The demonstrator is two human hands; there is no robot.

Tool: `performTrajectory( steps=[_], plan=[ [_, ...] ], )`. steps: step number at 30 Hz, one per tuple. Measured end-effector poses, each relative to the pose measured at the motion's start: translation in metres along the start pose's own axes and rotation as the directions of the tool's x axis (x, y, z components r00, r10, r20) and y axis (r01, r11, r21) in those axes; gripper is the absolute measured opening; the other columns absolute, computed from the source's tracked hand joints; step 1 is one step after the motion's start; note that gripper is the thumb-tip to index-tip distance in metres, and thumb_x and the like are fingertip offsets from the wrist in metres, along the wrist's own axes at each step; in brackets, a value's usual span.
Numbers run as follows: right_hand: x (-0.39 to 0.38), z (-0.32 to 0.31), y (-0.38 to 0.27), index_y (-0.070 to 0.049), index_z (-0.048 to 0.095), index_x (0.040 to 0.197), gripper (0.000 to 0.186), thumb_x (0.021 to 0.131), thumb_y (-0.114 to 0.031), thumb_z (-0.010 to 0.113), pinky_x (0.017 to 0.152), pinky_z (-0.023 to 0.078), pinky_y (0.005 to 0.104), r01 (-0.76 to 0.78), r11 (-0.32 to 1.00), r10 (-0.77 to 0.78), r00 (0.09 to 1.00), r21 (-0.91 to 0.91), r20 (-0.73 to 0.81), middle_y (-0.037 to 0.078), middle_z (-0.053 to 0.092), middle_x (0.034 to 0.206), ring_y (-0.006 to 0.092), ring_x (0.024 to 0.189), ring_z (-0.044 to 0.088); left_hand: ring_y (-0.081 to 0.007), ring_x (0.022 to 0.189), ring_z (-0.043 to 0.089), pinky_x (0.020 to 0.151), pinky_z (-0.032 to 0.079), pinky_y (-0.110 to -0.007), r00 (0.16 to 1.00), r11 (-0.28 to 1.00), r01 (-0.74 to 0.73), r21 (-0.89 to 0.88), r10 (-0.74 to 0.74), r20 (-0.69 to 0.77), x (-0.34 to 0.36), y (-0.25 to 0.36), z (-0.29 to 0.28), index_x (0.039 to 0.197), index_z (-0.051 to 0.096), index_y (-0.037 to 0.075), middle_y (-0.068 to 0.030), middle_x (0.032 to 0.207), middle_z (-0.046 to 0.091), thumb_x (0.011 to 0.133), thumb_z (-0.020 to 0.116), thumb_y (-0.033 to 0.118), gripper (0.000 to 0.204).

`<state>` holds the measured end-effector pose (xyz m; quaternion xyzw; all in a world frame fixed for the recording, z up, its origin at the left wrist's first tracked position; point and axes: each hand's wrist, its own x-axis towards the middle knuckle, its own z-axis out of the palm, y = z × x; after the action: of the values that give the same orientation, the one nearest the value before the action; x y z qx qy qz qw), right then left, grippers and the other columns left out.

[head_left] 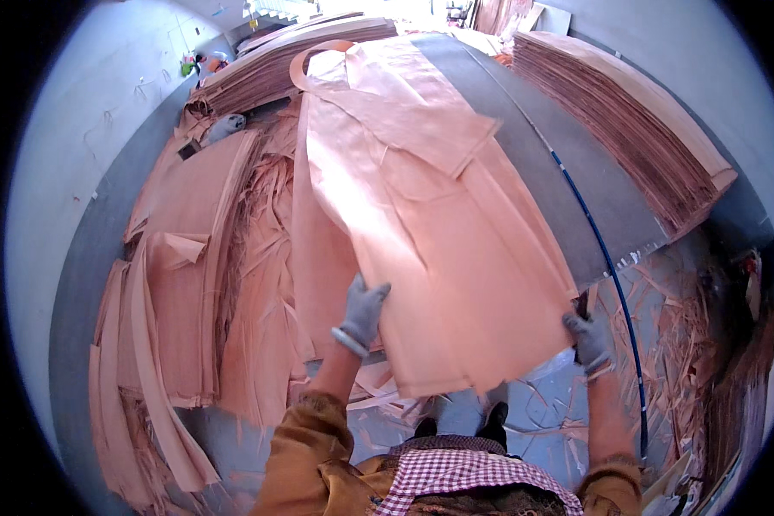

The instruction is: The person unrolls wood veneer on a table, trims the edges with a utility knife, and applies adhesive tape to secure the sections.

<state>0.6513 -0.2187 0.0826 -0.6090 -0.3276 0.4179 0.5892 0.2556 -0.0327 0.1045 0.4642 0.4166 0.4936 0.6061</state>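
Note:
A large, pinkish-tan wood veneer sheet (pixel 464 292) stretches across the middle, its near end between my hands. My left hand (pixel 365 314), in a grey glove, is closed on its left edge. On the opposite edge, my right hand (pixel 589 341), also grey-gloved, grips near the close corner. Toward the far end the veneer folds over itself, and one strip curls up in a loop (pixel 318 64). Another veneer layer (pixel 322 258) lies under the sheet at the left.
Veneer stacks stand at the far left (pixel 275 64), near left (pixel 176 301) and right (pixel 628 120). A long blue-and-dark pole or cord (pixel 589 219) crosses the grey table (pixel 525 146) and extends beyond its front edge. Torn scraps (pixel 662 344) litter the floor. A grey object (pixel 226 127) rests on the left stack.

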Motion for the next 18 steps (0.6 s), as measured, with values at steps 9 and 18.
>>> performTrajectory(
  steps=[9,18],
  plan=[
    [0.075,-0.077,0.045,0.002,0.053,0.121,0.044,0.082,-0.014,0.066,0.082,0.045,0.0278,-0.066,0.941,0.12,0.982,-0.331,0.146,0.006,0.061,0.105,0.0143,0.09,0.055,-0.016,0.088,0.059,0.068,0.049,-0.026,0.939,0.986,0.103,-0.131,-0.14,-0.315,-0.052,-0.005,0.039,0.122,0.049,0.004,-0.0054,0.109,0.059,0.093,0.047,0.035,0.042],
    [0.163,-0.089,-0.016,-0.004,0.063,0.1,0.022,0.084,-0.019,0.062,0.061,0.043,0.0259,-0.146,0.98,0.187,0.913,-0.137,0.363,-0.001,0.059,0.082,0.0111,0.066,0.052,-0.0271,0.09,0.059,0.077,0.051,-0.047,0.799,0.742,0.368,-0.56,-0.56,-0.217,-0.198,-0.094,0.042,0.125,0.049,0.013,-0.0094,0.111,0.06,0.089,0.039,0.056,0.057]
  ],
)
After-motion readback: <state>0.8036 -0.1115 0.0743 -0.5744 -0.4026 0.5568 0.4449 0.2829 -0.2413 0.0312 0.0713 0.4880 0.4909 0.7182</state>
